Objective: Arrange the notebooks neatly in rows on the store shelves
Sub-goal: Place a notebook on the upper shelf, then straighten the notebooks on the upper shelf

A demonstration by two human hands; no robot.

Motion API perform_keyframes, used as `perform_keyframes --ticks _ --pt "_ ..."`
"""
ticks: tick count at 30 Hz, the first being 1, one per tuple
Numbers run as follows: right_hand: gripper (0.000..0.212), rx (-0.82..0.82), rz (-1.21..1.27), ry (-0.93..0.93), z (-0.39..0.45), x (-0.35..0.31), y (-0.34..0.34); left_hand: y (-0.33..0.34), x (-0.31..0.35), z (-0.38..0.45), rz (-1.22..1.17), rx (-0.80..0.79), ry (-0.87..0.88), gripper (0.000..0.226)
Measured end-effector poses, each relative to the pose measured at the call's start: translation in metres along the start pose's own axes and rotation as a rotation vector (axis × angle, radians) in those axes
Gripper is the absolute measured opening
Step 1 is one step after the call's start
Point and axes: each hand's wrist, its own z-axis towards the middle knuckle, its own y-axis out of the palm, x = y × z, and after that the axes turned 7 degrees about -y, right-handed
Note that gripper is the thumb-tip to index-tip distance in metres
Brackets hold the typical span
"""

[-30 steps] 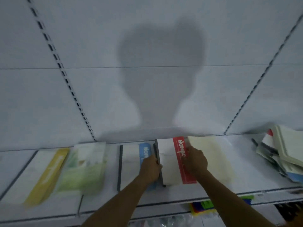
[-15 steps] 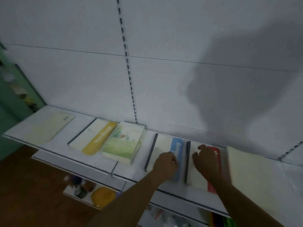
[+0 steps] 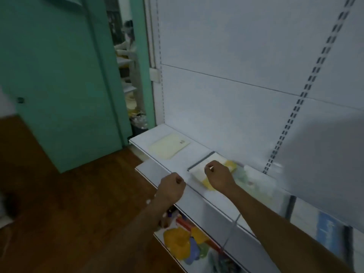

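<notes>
On the white shelf point(image 3: 177, 162), both hands have moved left, away from the blue notebook point(image 3: 327, 227) to the yellow one point(image 3: 208, 170). The right hand point(image 3: 218, 177) rests on the yellow notebook, fingers curled; whether it grips is unclear. The left hand point(image 3: 172, 186) is a fist at the shelf's edge, holding nothing. A cream notebook point(image 3: 169, 147) lies farther left.
</notes>
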Motion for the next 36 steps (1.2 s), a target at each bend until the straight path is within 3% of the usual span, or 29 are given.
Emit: perform_keyframes --ticks 4,8,14,20,28,33,36 --pt "0.023 -0.093 0.015 -0.109 0.028 -0.081 0.076 -0.084 -0.071 0.013 -0.101 0.11 -0.144 0.012" --pt "0.024 -0.15 -0.026 -0.172 0.053 -0.133 0.133 -0.144 -0.106 0.021 -0.124 0.179 -0.183 0.027" --pt "0.017 -0.216 -0.042 -0.253 0.102 -0.183 0.199 -0.184 -0.157 0.064 -0.145 0.202 -0.283 0.011" --pt "0.018 -0.246 -0.011 -0.282 0.177 -0.207 0.259 -0.22 -0.175 0.137 -0.069 0.244 -0.303 0.009" --pt "0.017 -0.176 0.036 -0.23 0.295 -0.212 0.266 -0.248 -0.145 0.267 0.016 0.193 -0.238 0.011" --pt "0.019 -0.078 -0.049 -0.11 0.331 -0.17 0.244 -0.21 -0.119 0.325 0.035 0.05 -0.147 0.009" --pt "0.023 -0.005 -0.093 0.044 0.342 -0.132 0.226 -0.181 -0.097 0.359 0.048 -0.043 -0.107 0.02"
